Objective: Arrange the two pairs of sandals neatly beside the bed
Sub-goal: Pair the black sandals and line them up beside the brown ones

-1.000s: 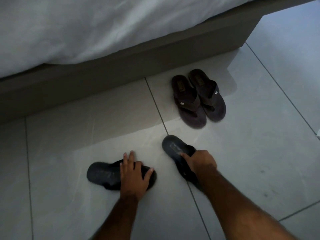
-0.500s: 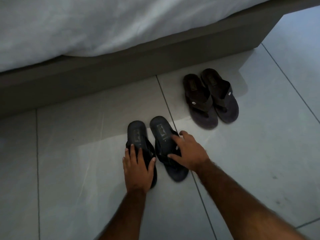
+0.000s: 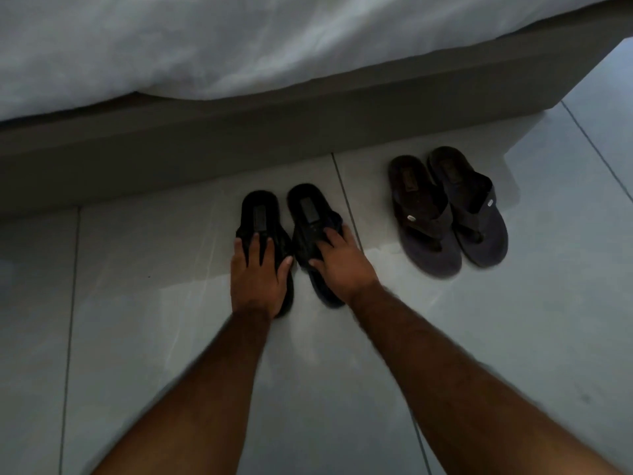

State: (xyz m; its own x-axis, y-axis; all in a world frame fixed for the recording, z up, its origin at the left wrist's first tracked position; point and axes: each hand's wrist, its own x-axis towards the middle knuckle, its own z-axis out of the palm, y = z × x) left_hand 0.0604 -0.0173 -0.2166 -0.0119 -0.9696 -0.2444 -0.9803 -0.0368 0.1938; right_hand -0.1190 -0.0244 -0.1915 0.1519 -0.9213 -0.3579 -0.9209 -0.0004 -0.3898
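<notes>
Two black sandals lie side by side on the tiled floor, heels toward the bed frame (image 3: 308, 138). My left hand (image 3: 258, 277) presses flat on the strap end of the left black sandal (image 3: 259, 212). My right hand (image 3: 342, 260) grips the strap of the right black sandal (image 3: 308, 209). Both toe ends are partly hidden under my hands. To the right, a brown pair stands together, heels toward the bed: its left sandal (image 3: 421, 214) touches its right sandal (image 3: 469, 207).
A white duvet (image 3: 239, 42) hangs over the bed's edge above the grey frame. The frame's corner ends at the upper right. Pale floor tiles (image 3: 154, 337) with dark grout lines surround the sandals.
Both hands slid the black sandals from lying apart and askew to side by side, then pushed them closer to the bed frame. The brown pair stayed where it was.
</notes>
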